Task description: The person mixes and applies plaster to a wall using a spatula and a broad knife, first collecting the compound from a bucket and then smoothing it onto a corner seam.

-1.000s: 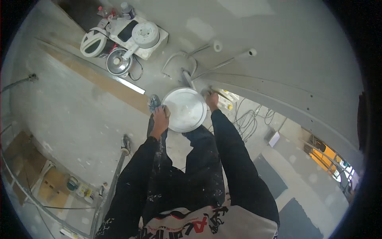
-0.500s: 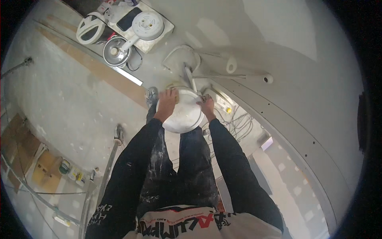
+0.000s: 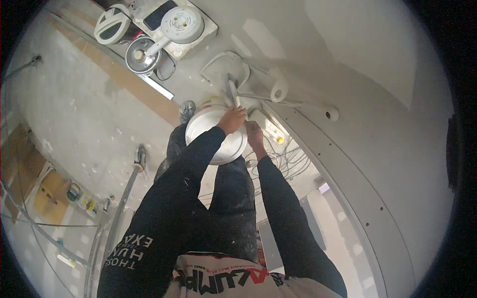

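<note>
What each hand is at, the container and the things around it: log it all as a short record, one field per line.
Left hand: over the far right part of the bucket's rim; anything held is hidden
Right hand: at the bucket's right edge, close to the left hand; grip unclear
Container: round white bucket, between the legs
Upper left: silver round pot; white round-headed device with a handle
Right of bucket: loose cables on the floor
</note>
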Tool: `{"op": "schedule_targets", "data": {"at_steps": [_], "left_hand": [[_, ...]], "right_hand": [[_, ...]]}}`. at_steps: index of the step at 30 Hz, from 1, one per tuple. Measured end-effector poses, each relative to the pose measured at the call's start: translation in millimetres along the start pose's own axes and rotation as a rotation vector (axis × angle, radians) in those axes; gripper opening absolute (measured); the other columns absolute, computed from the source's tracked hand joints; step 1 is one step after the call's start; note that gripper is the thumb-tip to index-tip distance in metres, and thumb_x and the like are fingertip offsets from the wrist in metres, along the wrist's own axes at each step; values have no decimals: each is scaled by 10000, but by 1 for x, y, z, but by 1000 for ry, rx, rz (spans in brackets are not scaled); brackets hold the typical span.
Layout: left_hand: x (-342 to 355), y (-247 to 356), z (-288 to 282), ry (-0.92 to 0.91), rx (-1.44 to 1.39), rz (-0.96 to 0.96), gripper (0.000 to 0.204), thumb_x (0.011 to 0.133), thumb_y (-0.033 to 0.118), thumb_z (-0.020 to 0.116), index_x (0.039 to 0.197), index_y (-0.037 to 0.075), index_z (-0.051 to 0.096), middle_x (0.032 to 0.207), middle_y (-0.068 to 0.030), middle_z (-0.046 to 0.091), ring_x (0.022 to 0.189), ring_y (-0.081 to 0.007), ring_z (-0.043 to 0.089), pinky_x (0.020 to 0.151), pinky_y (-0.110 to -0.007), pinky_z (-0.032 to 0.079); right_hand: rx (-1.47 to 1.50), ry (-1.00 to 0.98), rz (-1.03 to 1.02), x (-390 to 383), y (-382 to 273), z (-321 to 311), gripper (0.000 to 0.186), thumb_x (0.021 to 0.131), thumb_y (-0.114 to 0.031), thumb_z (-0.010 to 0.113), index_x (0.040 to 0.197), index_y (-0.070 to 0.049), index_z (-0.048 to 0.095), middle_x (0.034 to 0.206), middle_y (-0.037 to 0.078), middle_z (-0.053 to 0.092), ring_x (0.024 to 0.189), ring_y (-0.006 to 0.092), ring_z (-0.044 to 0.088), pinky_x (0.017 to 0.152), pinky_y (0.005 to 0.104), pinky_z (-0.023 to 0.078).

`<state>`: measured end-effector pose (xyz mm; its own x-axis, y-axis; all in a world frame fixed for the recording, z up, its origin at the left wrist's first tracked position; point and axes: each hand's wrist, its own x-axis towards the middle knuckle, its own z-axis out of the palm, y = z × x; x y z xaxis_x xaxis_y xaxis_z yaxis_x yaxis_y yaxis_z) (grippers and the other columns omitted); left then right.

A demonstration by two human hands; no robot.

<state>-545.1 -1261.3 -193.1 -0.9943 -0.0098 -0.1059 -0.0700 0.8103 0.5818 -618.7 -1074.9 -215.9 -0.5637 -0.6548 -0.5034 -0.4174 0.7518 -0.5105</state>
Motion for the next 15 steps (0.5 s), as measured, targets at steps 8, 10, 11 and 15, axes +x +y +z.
{"op": "schedule_targets", "data": {"at_steps": [8, 10, 11, 15], "left_hand": [[-10, -8, -5, -394, -36, -123, 327, 791, 218, 655, 1078, 67, 616, 1148, -90, 587, 1137, -247, 538, 864, -488, 435], [-7, -4, -6, -310, -21, -93, 348, 772, 218, 675, 1084, 77, 612, 1141, -81, 586, 1129, -246, 539, 872, -483, 429], [-9, -7, -4, -229, -2, -71, 371, 754, 217, 696, 1090, 87, 608, 1135, -72, 585, 1122, -245, 540, 881, -477, 423], [-28, -22, 4, -122, 26, -133, 388, 762, 194, 690, 1120, 86, 584, 1130, -59, 582, 1110, -244, 537, 897, -469, 410]], "right_hand": [[116, 128, 148, -4, -73, 23, 488, 653, -88, 813, 1070, 11, 580, 1066, 196, 630, 1009, 360, 627, 873, 416, 513], [141, 159, 167, 1, -67, 22, 439, 659, -77, 803, 1032, 9, 590, 1016, 193, 651, 967, 361, 645, 841, 415, 521], [174, 183, 180, 6, -71, 22, 389, 664, -66, 793, 994, 7, 600, 966, 189, 671, 926, 363, 662, 809, 415, 528], [163, 174, 108, 18, -101, 25, 310, 681, -65, 772, 936, 4, 609, 899, 197, 679, 877, 365, 673, 770, 422, 527]]}}
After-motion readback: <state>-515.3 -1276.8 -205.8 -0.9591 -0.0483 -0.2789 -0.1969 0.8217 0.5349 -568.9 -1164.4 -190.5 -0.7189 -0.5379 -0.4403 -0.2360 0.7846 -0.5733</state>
